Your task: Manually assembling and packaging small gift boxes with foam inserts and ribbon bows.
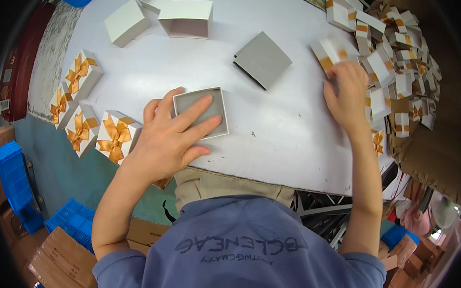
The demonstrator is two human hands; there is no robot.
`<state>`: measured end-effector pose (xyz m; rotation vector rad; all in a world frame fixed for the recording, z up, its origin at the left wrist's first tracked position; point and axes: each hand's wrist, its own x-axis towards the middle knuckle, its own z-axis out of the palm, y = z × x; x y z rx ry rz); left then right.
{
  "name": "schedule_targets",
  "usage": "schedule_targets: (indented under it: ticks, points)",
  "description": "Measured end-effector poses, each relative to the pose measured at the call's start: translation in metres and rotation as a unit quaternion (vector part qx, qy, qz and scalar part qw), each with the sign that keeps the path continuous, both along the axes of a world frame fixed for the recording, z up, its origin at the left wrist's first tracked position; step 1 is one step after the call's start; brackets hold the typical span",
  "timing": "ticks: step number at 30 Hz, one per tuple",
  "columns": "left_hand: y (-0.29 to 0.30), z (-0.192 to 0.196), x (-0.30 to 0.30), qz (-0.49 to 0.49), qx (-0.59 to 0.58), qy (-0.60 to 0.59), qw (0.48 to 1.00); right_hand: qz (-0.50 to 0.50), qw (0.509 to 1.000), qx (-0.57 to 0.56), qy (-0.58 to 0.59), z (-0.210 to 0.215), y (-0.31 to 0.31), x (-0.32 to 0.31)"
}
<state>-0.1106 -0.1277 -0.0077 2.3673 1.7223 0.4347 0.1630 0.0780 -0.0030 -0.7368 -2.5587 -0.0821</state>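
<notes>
My left hand [171,135] lies flat on a small open white box [203,111] with a grey lining, fingers spread across its inside, near the front edge of the white table [273,125]. My right hand [348,90] reaches to the right and grips a flat white lid piece with a gold ribbon [329,52] at the edge of a heap of like pieces [396,64]. A grey square pad [262,59] lies between the two hands, further back.
Several closed white gift boxes with gold bows [93,124] stand in a row at the table's left edge. Open white box parts [185,17] sit at the back. Blue crates [15,179] and brown cartons [57,260] are on the floor to the left.
</notes>
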Motion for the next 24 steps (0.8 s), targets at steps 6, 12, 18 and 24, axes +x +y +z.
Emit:
schedule_targets:
  ticks: [6,12,18,24]
  points:
    - [-0.003,-0.052,0.023,-0.019,0.082,-0.377,0.922,-0.073,0.672,-0.649,0.347,0.009,-0.077,-0.046]
    - [0.019,-0.055,0.041,-0.077,0.094,-0.401,0.908,-0.108,0.785,-0.608,0.049,0.005,-0.096,-0.057]
    - [0.017,-0.044,0.041,-0.052,0.058,-0.318,0.945,0.008,0.965,-0.259,-0.03,0.003,-0.102,-0.051]
    - [0.019,-0.049,0.046,-0.02,0.102,-0.33,0.938,0.11,0.964,-0.242,-0.024,0.009,-0.11,-0.043]
